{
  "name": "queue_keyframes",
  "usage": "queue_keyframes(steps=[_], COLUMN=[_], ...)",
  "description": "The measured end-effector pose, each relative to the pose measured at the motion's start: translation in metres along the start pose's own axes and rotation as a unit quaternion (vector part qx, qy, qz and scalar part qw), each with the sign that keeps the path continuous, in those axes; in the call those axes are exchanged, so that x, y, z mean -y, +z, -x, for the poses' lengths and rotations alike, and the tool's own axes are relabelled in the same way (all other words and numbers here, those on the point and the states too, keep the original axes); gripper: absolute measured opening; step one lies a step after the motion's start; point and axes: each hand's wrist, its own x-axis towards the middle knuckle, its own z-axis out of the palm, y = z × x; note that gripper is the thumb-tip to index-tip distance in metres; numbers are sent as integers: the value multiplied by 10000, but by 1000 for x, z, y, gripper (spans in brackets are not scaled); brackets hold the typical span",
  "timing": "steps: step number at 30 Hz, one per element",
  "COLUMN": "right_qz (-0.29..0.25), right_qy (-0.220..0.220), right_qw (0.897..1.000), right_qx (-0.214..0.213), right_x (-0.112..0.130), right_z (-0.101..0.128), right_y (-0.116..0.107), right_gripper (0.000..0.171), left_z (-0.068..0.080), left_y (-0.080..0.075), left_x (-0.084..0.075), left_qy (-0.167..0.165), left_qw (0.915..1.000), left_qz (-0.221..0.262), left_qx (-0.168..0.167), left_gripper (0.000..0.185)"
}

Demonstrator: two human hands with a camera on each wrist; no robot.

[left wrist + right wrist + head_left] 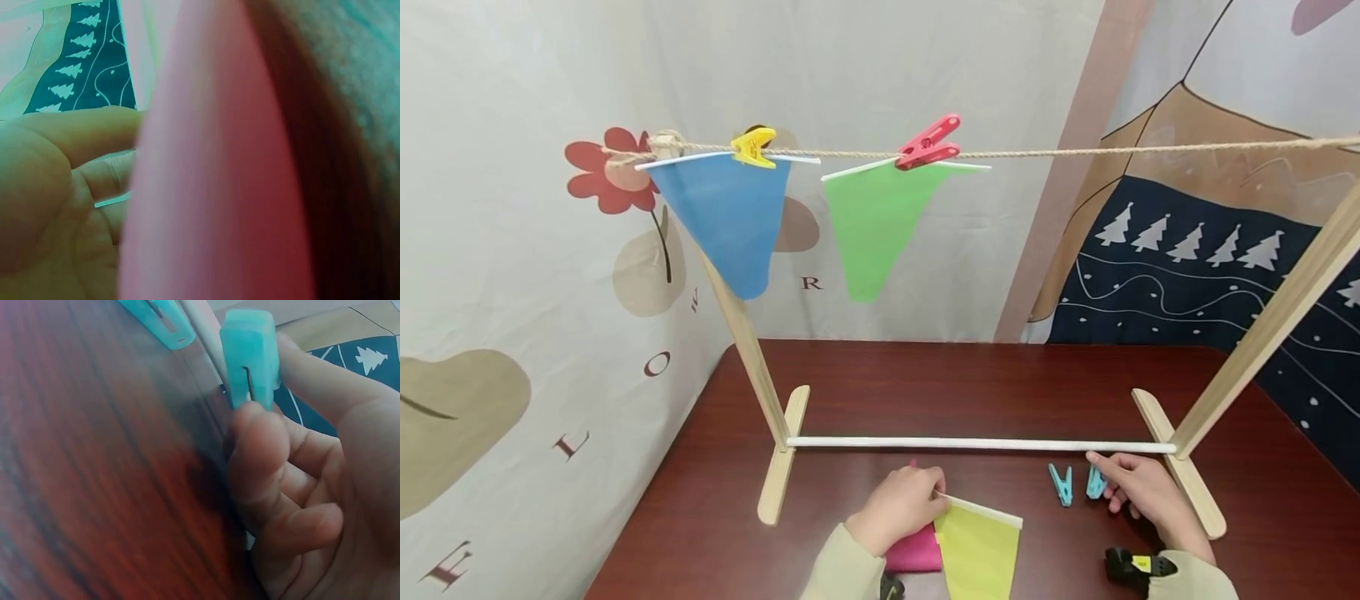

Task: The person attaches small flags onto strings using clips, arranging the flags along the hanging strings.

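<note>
Right hand (1138,492) pinches a teal clothespin (1096,482) between thumb and forefinger; grip clenched on the peg, which stands on the worktop (850,392) just in front of the white crossbar (981,445) of the wooden drying frame (752,358). The right wrist view confirms it: thumb tip and index finger press the peg's two sides. A second teal clothespin (1061,485) lies just beside it, to the left, untouched.

Left hand (898,506) pinches the white top edge of a yellow pennant flag (979,554), fingers curled on its corner, the flag lying flat on the worktop near the front edge. A pink flag (916,552) lies partly under the hand and the yellow one.

Overhead, a rope line (1075,152) carries a blue flag (726,221) held by a yellow clothespin (752,147) and a green flag (872,229) held by a red clothespin (928,143). Printed curtains behind.
</note>
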Motion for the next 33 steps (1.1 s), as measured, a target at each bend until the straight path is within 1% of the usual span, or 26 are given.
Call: queue_keyframes(steps=[3, 7, 10, 13, 15, 18, 21, 25, 28, 33], right_qz=[-122, -188, -371, -752, -967, -1190, -1422, -1650, -1693, -1776], right_qy=[-56, -192, -319, -505, -696, -881, -1015, -1061, -1050, -1076], right_qw=[9999, 9996, 9988, 9958, 9928, 9890, 9846, 9800, 9788, 9763], right_qx=[22, 3, 49, 121, 104, 1, -105, -329, -485, -608], right_x=[-2, -3, -5, -5, -4, -1, 0, 1, 2, 1], right_z=[1, 0, -1, -2, -2, -1, 1, 3, 4, 2], right_y=[0, -1, -1, -1, -1, 1, 0, -1, -2, 0], right_gripper=[51, 47, 44, 44, 46, 45, 42, 39, 38, 39], left_z=[2, 2, 2, 3, 3, 3, 0, -3, -3, -3], left_y=[0, -2, -3, -3, -3, -3, -4, -5, -6, -5], left_x=[-2, -3, -3, -4, -4, -5, -5, -6, -5, -2], left_qy=[-121, -191, -108, 26, 93, 108, 240, 450, 443, 419], left_qw=[9999, 9996, 9996, 9996, 9995, 9994, 9995, 9989, 9986, 9984], left_qz=[10, -133, -203, -154, -111, -47, 8, 118, 227, 293], left_qx=[80, 139, 160, 228, 269, 318, 187, -75, -176, -242], left_gripper=[10, 10, 9, 7, 7, 8, 8, 6, 6, 6])
